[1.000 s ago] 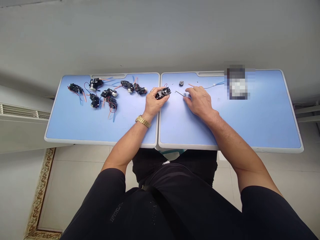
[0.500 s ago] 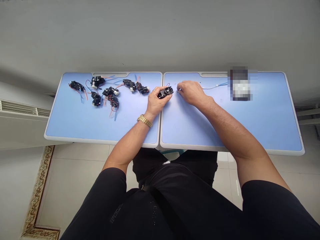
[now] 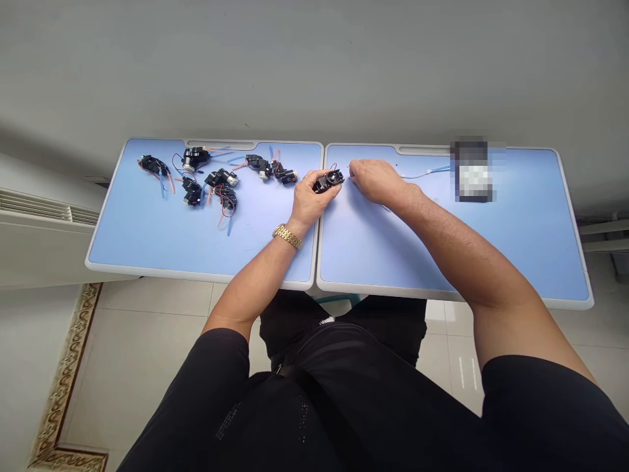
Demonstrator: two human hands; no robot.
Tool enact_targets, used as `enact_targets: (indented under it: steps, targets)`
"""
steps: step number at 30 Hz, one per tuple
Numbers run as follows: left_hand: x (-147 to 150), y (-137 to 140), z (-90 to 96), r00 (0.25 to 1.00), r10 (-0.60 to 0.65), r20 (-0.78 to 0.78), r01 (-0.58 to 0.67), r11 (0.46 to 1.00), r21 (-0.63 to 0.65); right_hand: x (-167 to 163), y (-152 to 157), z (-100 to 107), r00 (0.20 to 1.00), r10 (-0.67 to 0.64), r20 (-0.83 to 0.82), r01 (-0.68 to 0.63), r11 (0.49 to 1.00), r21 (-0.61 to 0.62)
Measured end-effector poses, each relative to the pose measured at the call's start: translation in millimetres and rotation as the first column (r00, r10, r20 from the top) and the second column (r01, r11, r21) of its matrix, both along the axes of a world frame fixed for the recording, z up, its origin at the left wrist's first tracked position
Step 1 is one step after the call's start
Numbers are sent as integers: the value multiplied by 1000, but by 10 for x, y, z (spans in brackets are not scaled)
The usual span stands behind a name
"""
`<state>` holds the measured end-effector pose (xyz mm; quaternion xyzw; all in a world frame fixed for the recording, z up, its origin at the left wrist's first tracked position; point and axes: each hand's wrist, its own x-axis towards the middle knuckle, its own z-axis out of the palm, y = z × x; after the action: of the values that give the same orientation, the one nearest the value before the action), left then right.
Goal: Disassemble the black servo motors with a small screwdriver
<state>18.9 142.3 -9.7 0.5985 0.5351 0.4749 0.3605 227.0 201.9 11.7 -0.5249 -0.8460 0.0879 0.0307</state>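
Observation:
My left hand [image 3: 309, 200] is closed around a small black plastic motor assembly [image 3: 328, 181] with a thin red wire looping off its top. It is held above the seam between the two table tops. Just to its right, my right hand [image 3: 376, 180] has its thumb and fingertips pinched together low over the right table top. Whatever is between those fingertips is too small or too hidden to make out. A thin pale strip shows from beneath my right wrist.
Several similar black motor assemblies [image 3: 195, 157] with red wires and blue and pink tubes lie on the left blue table top [image 3: 147, 236]. On the right table top [image 3: 531, 249], a pixelated dark box [image 3: 472, 187] stands at the back, with thin blue strands [image 3: 427, 173] beside it.
The view has shifted slightly. My left hand still holds the black motor assembly, and my right hand stays pinched beside it. The pale strip by my right wrist now shows.

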Motion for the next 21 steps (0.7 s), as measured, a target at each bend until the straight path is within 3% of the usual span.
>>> enact_targets:
  steps: [8,16,21]
  targets:
    - [7,13,-41,1000,17,14,-17,1000,9,54,134,-93,984,-130,-123,140,987,76]
    - [15,0,-17,1000,24,2,-24,1000,2,-129,220,-99,986,-153,-71,158,985,63]
    - [13,3,-32,1000,10,-3,-10,1000,7,204,275,61,948,-222,-230,260,954,151]
